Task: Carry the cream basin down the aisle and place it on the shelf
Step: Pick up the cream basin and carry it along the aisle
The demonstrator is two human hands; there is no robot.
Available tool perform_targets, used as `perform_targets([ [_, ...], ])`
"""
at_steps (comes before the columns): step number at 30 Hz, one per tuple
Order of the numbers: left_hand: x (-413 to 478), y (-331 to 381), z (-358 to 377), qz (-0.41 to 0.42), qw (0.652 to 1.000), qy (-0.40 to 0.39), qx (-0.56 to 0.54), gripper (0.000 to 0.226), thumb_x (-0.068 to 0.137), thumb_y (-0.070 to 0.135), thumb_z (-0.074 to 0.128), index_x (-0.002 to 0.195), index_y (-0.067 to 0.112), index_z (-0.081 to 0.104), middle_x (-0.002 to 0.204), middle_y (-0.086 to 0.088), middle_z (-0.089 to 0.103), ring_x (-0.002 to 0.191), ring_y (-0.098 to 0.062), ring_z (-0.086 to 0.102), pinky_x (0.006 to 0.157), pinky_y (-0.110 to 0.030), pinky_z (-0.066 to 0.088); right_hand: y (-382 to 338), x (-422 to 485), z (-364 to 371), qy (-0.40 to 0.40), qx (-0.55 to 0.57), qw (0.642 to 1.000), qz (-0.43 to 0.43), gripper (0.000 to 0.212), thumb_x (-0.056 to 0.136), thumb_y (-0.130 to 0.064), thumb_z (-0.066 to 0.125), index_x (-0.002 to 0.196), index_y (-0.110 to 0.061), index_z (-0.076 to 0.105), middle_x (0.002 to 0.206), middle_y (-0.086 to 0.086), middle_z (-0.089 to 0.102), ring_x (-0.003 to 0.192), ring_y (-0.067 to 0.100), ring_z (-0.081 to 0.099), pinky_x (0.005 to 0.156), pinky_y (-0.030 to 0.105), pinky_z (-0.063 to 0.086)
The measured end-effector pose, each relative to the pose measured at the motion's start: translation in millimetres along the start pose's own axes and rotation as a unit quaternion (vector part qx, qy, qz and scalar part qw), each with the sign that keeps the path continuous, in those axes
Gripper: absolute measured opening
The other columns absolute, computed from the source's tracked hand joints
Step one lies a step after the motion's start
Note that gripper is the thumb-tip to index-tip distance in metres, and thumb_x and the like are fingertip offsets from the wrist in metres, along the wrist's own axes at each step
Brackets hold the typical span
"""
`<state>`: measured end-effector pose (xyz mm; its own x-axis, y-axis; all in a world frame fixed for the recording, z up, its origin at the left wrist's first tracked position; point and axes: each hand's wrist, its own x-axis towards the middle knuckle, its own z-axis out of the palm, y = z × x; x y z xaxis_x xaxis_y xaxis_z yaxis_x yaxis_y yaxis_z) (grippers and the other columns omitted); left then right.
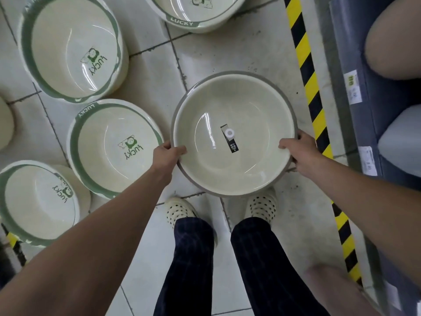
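Observation:
The cream basin [234, 169] has a grey rim and a black label stuck on its bottom. It hangs level above the tiled floor, in front of my feet. My left hand [167, 155] grips its left rim with the thumb over the edge. On the opposite rim, my right hand [300, 153] grips the same way. The grey shelf [346, 106] runs along the right side, with price tags on its front edge.
Several cream basins with green rims and "LUCKY" print [70, 49] [114, 147] stand on the floor to the left and ahead. A yellow-black hazard strip [307, 71] marks the floor beside the shelf. Pale rounded goods [396, 35] sit on the shelf.

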<state>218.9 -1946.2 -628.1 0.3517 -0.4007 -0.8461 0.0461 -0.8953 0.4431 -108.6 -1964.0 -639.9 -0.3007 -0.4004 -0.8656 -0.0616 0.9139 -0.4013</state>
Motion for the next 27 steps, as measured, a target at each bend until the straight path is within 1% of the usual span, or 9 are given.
perform_targets([
  [3, 12, -1, 10, 0.004, 1.000, 0.011, -0.001, 0.021, 0.081, -0.007, 0.064, 0.084, 0.013, 0.069, 0.080, -0.005, 0.069, 0.069, -0.021, 0.064, 0.055, -0.023, 0.054, 4, 14, 1, -0.011, -0.001, 1.000, 0.007, 0.050, 0.084, 0.002, 0.062, 0.129, -0.019, 0.064, 0.108, 0.004, 0.068, 0.097, 0.027, 0.063, 0.075, 0.032, 0.054],
  [9, 40, -12, 23, -0.002, 1.000, 0.008, -0.007, 0.022, 0.080, -0.006, 0.064, 0.087, 0.013, 0.069, 0.084, -0.006, 0.070, 0.073, -0.024, 0.064, 0.067, -0.030, 0.057, 16, 37, 4, -0.018, 0.008, 1.000, 0.008, 0.041, 0.085, 0.000, 0.061, 0.118, -0.024, 0.062, 0.101, 0.001, 0.067, 0.086, 0.019, 0.061, 0.072, 0.031, 0.054],
  [14, 50, -22, 23, -0.002, 1.000, 0.015, -0.016, 0.026, 0.082, -0.009, 0.062, 0.086, 0.016, 0.069, 0.083, -0.004, 0.068, 0.073, -0.024, 0.061, 0.064, -0.029, 0.053, 28, 45, 13, -0.034, 0.000, 0.999, -0.020, 0.045, 0.089, -0.008, 0.061, 0.127, -0.032, 0.059, 0.103, -0.007, 0.065, 0.094, 0.021, 0.063, 0.085, 0.043, 0.057],
  [17, 54, -27, 21, 0.008, 1.000, 0.018, -0.018, 0.024, 0.082, -0.006, 0.063, 0.087, 0.016, 0.070, 0.085, -0.004, 0.069, 0.080, -0.026, 0.063, 0.069, -0.030, 0.055, 27, 47, 15, -0.028, -0.023, 0.998, -0.043, 0.054, 0.092, -0.013, 0.062, 0.143, -0.027, 0.052, 0.108, -0.006, 0.064, 0.089, 0.013, 0.062, 0.082, 0.043, 0.058],
  [19, 57, -31, 19, 0.030, 0.999, 0.028, -0.011, 0.025, 0.083, -0.003, 0.065, 0.097, 0.016, 0.067, 0.091, -0.002, 0.071, 0.083, -0.023, 0.066, 0.065, -0.022, 0.056, 26, 49, 15, -0.022, -0.039, 0.997, -0.056, 0.059, 0.092, -0.014, 0.063, 0.147, -0.026, 0.046, 0.112, -0.005, 0.060, 0.090, 0.009, 0.061, 0.073, 0.035, 0.056],
  [22, 61, -36, 16, 0.064, 0.997, 0.036, -0.010, 0.056, 0.086, 0.005, 0.073, 0.136, 0.017, 0.051, 0.116, -0.001, 0.067, 0.091, -0.011, 0.070, 0.065, -0.016, 0.054, 29, 55, 15, -0.006, -0.061, 0.996, -0.070, 0.071, 0.090, -0.025, 0.070, 0.152, -0.026, 0.036, 0.114, -0.006, 0.058, 0.102, 0.019, 0.063, 0.084, 0.038, 0.056],
  [23, 63, -37, 16, 0.070, 0.997, 0.037, -0.003, 0.065, 0.087, 0.008, 0.075, 0.144, 0.016, 0.045, 0.119, 0.000, 0.064, 0.091, -0.008, 0.068, 0.066, -0.015, 0.053, 29, 56, 16, 0.000, -0.065, 0.995, -0.074, 0.074, 0.090, -0.029, 0.072, 0.154, -0.025, 0.035, 0.117, -0.006, 0.058, 0.105, 0.020, 0.062, 0.087, 0.038, 0.055],
  [25, 66, -39, 18, 0.079, 0.996, 0.041, 0.008, 0.067, 0.089, 0.012, 0.075, 0.147, 0.015, 0.042, 0.117, 0.003, 0.062, 0.090, -0.005, 0.066, 0.066, -0.015, 0.052, 28, 58, 19, 0.007, -0.066, 0.994, -0.082, 0.072, 0.092, -0.033, 0.072, 0.154, -0.023, 0.036, 0.121, -0.005, 0.056, 0.107, 0.019, 0.059, 0.085, 0.034, 0.050],
  [27, 68, -39, 21, 0.090, 0.995, 0.046, 0.015, 0.061, 0.089, 0.016, 0.074, 0.144, 0.016, 0.046, 0.113, 0.006, 0.063, 0.091, -0.008, 0.067, 0.067, -0.018, 0.052, 28, 59, 22, 0.015, -0.070, 0.993, -0.091, 0.070, 0.093, -0.037, 0.072, 0.152, -0.022, 0.038, 0.122, -0.005, 0.055, 0.105, 0.018, 0.058, 0.083, 0.031, 0.046],
])
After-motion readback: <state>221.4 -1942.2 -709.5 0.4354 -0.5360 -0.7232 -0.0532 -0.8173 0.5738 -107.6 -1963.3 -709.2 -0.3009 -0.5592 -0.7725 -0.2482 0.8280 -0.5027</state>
